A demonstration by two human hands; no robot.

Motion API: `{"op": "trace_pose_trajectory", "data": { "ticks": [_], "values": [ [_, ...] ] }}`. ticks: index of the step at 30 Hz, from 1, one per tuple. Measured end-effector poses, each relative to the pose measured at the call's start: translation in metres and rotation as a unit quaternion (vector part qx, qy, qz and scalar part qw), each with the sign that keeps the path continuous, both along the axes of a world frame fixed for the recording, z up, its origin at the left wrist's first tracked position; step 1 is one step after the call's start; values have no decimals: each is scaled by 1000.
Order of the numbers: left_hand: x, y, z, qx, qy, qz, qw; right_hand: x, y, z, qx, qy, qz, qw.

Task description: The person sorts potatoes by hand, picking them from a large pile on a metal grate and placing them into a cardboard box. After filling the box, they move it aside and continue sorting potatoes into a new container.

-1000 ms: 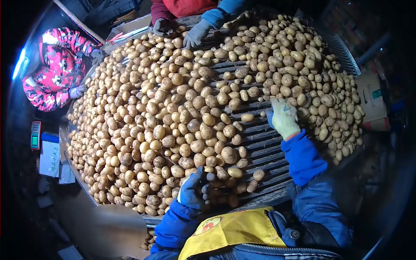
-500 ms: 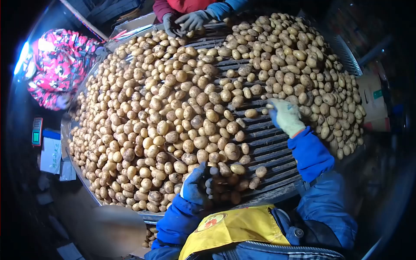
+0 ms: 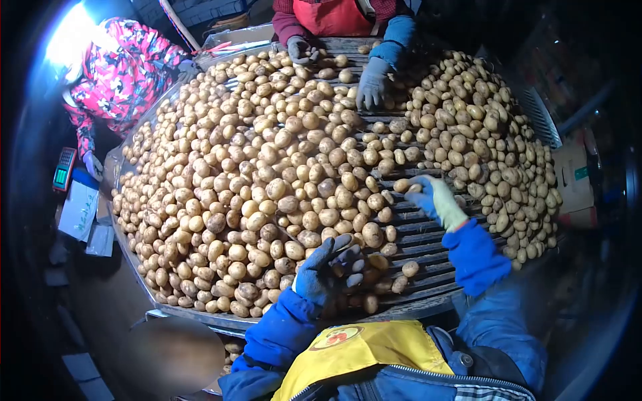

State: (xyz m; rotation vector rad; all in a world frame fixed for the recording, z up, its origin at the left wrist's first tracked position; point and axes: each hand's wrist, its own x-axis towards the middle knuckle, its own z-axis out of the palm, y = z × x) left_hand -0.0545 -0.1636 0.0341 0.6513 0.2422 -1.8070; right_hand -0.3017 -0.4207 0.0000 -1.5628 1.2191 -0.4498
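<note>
- Blue-gloved left hand (image 3: 331, 267) is resting, fingers spread, on potatoes (image 3: 372, 235) at the near edge of the slatted table (image 3: 428, 239).
- Pale-gloved right hand (image 3: 436, 199) is reaching farther right, fingers curling at one potato (image 3: 402, 185); grip unclear.

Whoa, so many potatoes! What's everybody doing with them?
Three people stand around a slatted table heaped with potatoes. The person wearing the camera spreads the left hand open over potatoes at the near edge. The right hand reaches to a single potato on the bare slats; whether it grips it is unclear. Across the table, a person in a red apron has both grey-gloved hands among the potatoes. A person in a flowered jacket stands at the left side.
</note>
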Motion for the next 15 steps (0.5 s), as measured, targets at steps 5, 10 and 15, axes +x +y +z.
{"op": "trace_pose_trajectory", "data": {
  "ticks": [5,10,15],
  "values": [
    [-15,-14,11,14,13,-13,1000,39,93,64,287,-190,82,935],
    [-14,-7,-22,-15,134,-17,991,10,18,34,-128,91,5,988],
    [-7,-9,-29,-39,176,-51,982,-9,-53,10,-210,355,-28,911]
  ]
}}
